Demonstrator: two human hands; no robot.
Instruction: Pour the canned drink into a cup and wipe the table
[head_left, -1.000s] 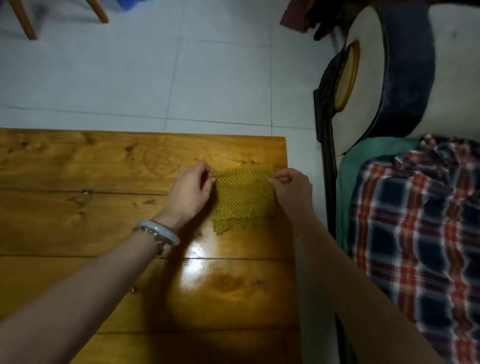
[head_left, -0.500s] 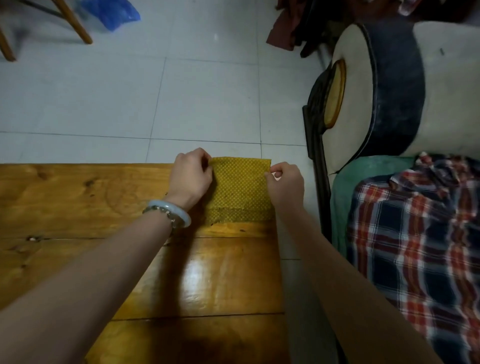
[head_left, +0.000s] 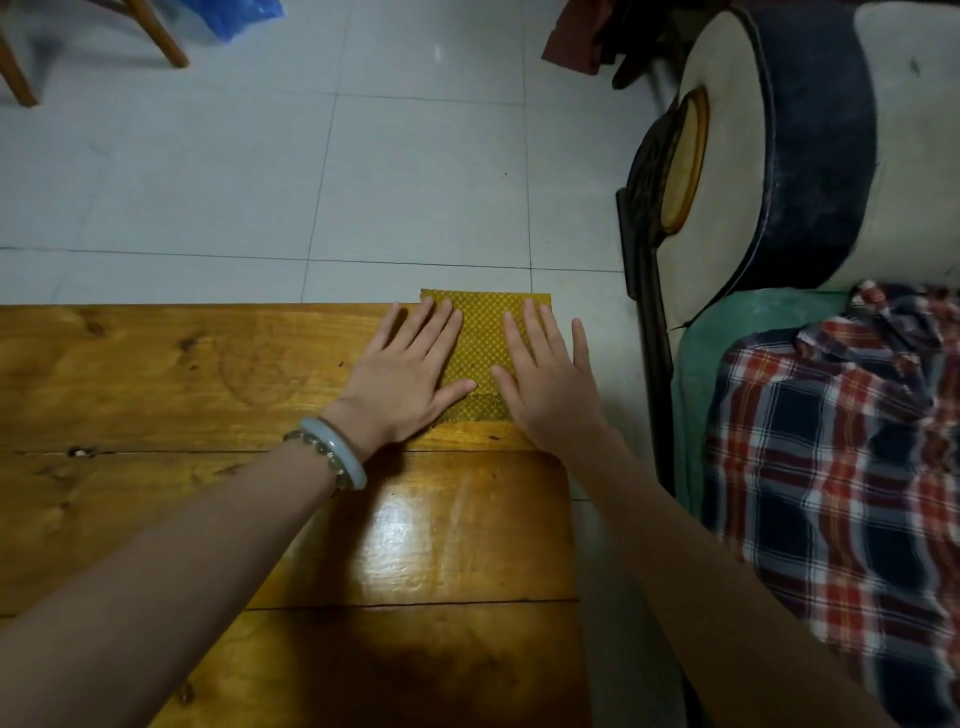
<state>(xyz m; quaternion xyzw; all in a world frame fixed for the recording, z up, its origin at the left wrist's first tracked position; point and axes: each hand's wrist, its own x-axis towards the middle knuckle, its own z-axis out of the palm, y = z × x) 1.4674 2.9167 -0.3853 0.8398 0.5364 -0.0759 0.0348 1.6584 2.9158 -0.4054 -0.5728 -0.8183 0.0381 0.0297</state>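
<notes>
Head view: a folded yellow cloth (head_left: 480, 340) with a fine dotted weave is seen lying flat at the far right corner of the wooden tabletop (head_left: 156, 374), its far edge at the tabletop's far edge. A darker strip of the same cloth is exposed along its near side.

The cloth is pressed down by both hands, laid palm-down side by side. The left hand (head_left: 410, 384) is placed on the cloth's left part, with its fingers (head_left: 434, 330) straight and slightly spread; the outermost finger is rested on bare wood just beside the cloth. The right hand (head_left: 550, 395) is placed on the cloth's right part, fingers likewise straight and spread, nothing being gripped by either hand. The right little finger is extended past the cloth's right edge, over the floor (head_left: 363, 182). The two thumbs are pointed toward each other and are kept slightly apart.

A pale bangle (head_left: 345, 454) and a beaded bracelet (head_left: 311, 441) are worn on the left wrist. A bright glare is reflected from the varnished wood nearer the camera.

Pale tiles are seen on the floor beyond the tabletop. Wooden chair legs (head_left: 156, 36) and a blue plastic bag (head_left: 244, 15) are seen at the upper left. To the right, a plaid fabric (head_left: 831, 467) is spread over a green cover (head_left: 696, 364), behind which a white and dark cushion (head_left: 810, 156) is set.
</notes>
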